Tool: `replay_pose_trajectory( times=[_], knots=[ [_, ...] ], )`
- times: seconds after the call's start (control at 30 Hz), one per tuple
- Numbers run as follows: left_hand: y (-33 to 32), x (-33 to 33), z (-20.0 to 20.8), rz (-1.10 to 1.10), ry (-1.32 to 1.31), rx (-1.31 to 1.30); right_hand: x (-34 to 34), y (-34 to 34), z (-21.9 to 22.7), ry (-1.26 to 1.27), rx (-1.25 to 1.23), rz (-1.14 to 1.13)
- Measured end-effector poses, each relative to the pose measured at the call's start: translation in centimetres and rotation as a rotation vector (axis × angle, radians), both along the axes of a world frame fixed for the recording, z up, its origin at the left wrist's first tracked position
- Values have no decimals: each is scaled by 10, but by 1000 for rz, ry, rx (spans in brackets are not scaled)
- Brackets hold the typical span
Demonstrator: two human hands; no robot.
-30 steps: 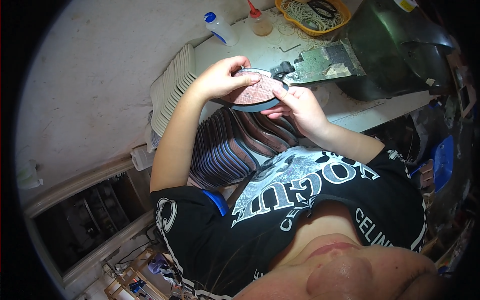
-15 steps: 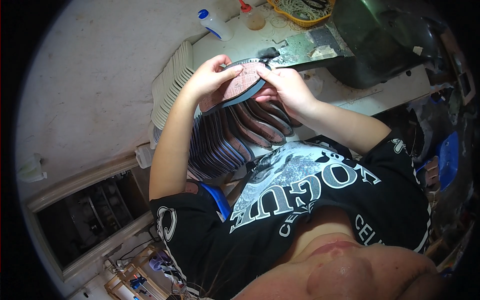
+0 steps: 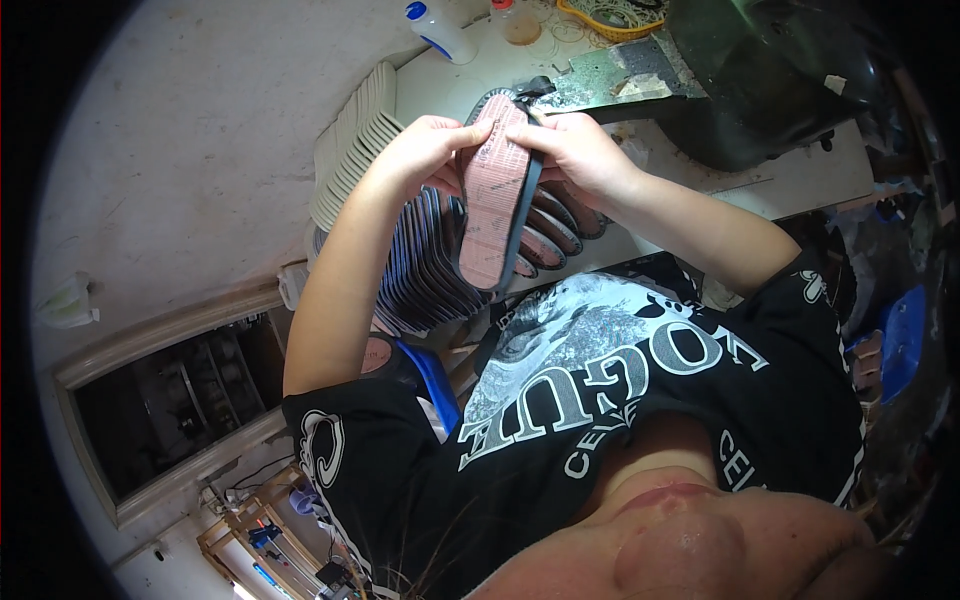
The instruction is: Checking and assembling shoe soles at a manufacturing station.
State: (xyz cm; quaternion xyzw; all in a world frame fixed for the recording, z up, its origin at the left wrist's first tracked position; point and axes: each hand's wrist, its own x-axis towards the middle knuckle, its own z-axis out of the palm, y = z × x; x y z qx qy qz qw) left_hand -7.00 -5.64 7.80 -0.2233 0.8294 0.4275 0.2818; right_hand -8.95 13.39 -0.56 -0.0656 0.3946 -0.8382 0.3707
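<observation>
A shoe insole (image 3: 493,210) with a pinkish-brown lined underside and a dark rim hangs lengthwise between my hands. My left hand (image 3: 432,152) pinches its left edge near the far end, thumb on the pink face. Opposite it, my right hand (image 3: 572,155) grips the right edge, its thumb also lying on the pink face. The fingers behind the insole are partly hidden. Just beyond its far end is a small black machine part (image 3: 535,88). Beneath and behind it lies a row of dark insoles (image 3: 425,265) leaning on one another, several showing pink faces.
A stack of pale insoles (image 3: 350,150) stands by the wall. On the white table (image 3: 790,175) are a white bottle with a blue cap (image 3: 438,32), a red-topped bottle (image 3: 516,25) and a yellow basket (image 3: 610,30). The dark green machine body (image 3: 770,90) fills the far right.
The insole has swung from a slanted, tilted position to hanging lengthwise, its near end now toward me and its pink face more fully shown. Both hands still hold it.
</observation>
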Motion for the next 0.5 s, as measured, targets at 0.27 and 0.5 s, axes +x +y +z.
replay_pose_trajectory(
  times=[0.27,0.5],
  knots=[
    [9,11,-6,105,-11,148,6,30,-20,330,141,268],
    [4,17,-16,67,21,275,2,34,-8,256,162,261]
  ],
)
